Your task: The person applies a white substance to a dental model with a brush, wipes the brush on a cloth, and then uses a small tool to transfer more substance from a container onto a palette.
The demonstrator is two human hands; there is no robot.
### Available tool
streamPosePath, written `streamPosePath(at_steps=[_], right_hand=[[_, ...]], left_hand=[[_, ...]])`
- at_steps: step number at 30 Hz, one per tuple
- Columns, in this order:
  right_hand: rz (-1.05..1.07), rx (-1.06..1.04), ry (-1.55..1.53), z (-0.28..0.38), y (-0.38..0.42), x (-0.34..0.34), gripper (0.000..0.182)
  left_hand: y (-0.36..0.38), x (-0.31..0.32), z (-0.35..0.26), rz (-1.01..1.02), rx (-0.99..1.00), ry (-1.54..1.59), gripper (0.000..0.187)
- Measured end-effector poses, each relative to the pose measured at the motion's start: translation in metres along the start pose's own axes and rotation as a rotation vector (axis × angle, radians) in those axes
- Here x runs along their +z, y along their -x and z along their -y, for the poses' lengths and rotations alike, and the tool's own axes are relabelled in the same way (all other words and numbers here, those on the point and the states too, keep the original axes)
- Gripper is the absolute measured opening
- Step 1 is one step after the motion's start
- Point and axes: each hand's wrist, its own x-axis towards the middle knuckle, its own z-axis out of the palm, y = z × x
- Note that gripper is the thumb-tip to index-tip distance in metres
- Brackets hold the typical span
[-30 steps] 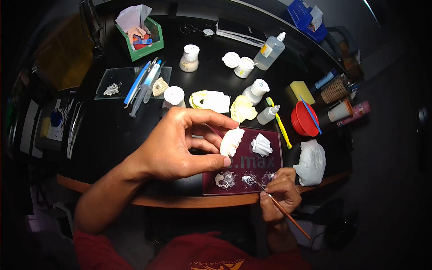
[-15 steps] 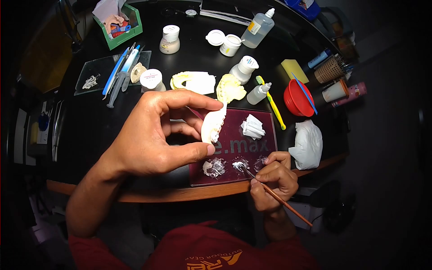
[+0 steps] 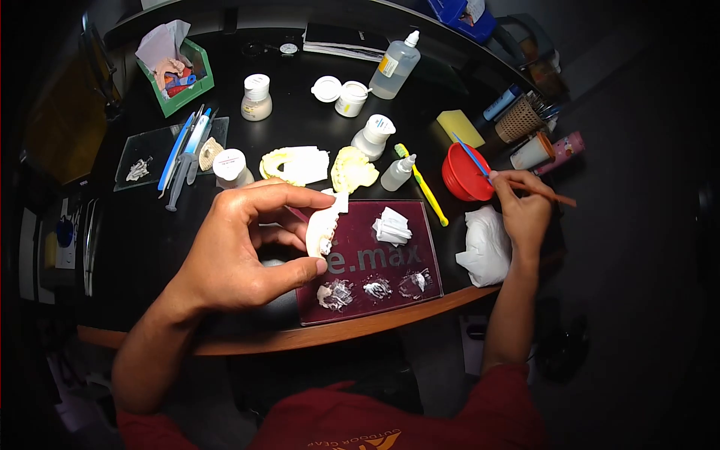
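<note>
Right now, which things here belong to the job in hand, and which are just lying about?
Likely in the job:
dental model in left hand
brush in right hand
dark red slab
red bowl

Seemingly lying about:
toothbrush
yellow sponge
green bin

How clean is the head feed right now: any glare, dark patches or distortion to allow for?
Head view: the dental model in the left hand is very bright, fine detail partly washed out; the picture's corners fall to near black; the table's front edge looks bowed, probably wide-angle distortion; the dark red plate is evenly enough lit to read.
</note>
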Motion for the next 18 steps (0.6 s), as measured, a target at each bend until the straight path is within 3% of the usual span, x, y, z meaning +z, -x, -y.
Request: streamPosePath(at_steps=[4,6,10,14,18], right_hand=[[0.301,0.145,0.059,-0.003,-0.016,0.008,0.012],[0.235,0.052,-0.016,-0.017,-0.011,0.002,0.012],[0.035,0.143,-0.21,-0.016,0.016,-0.038,0.011],[-0.026,0.21,-0.396,-0.02,0.062,-0.069,0.009],[-0.027,0.317,-0.378,-0.029,0.098,-0.078,0.011]], left_hand=[[0.0,-0.001,0.002,-0.001,0.011,-0.072,0.055],[0.0,-0.001,0.003,-0.002,0.024,-0.068,0.054],[0.0,-0.001,0.0,0.009,-0.085,0.05,0.054],[-0.001,-0.001,-0.007,0.074,-0.138,0.217,0.056],[-0.001,-0.002,-0.009,0.107,-0.168,0.364,0.057]])
